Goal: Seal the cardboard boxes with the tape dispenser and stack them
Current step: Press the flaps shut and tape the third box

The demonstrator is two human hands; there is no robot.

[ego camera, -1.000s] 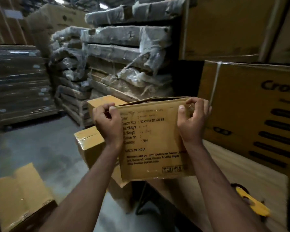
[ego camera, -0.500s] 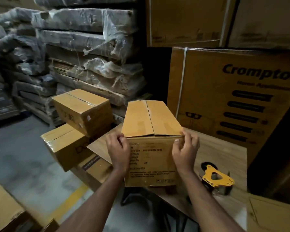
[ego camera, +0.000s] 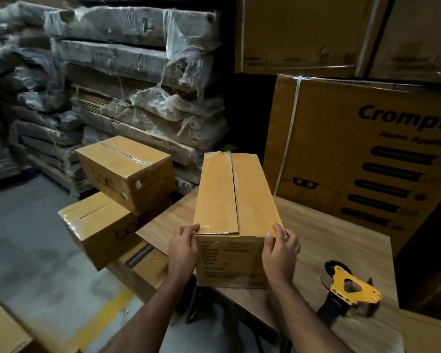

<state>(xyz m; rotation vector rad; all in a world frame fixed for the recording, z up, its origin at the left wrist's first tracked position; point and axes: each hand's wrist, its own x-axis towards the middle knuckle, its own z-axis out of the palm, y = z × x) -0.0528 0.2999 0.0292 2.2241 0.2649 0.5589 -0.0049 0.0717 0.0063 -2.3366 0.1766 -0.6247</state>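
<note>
holding the near end of a long cardboard box (ego camera: pixel 236 200), the person has it lying lengthwise on the wooden table (ego camera: pixel 341 240), its printed end face turned toward them and overhanging the table's front edge a little. the two top flaps are folded shut and meet in a seam running away from the camera; i judge the box is set this way so the seam faces up, ready for a strip of tape along it. the left hand (ego camera: pixel 183 247) grips the near left corner, thumb on the top flap and fingers curled round the side. the right hand (ego camera: pixel 280 247) grips the near right corner the same way, thumb on the top edge. the box thus sits between the two hands, both pressing the flaps down and steadying it.

the tape dispenser (ego camera: pixel 349 289), yellow and black, lies untouched on the table just to the right of the right forearm, within easy reach, probably parked there for the sealing pass. to the left, beside the table, two taped boxes (ego camera: pixel 122 174) already sit one on the other, suggesting the stack this one will join.
</note>
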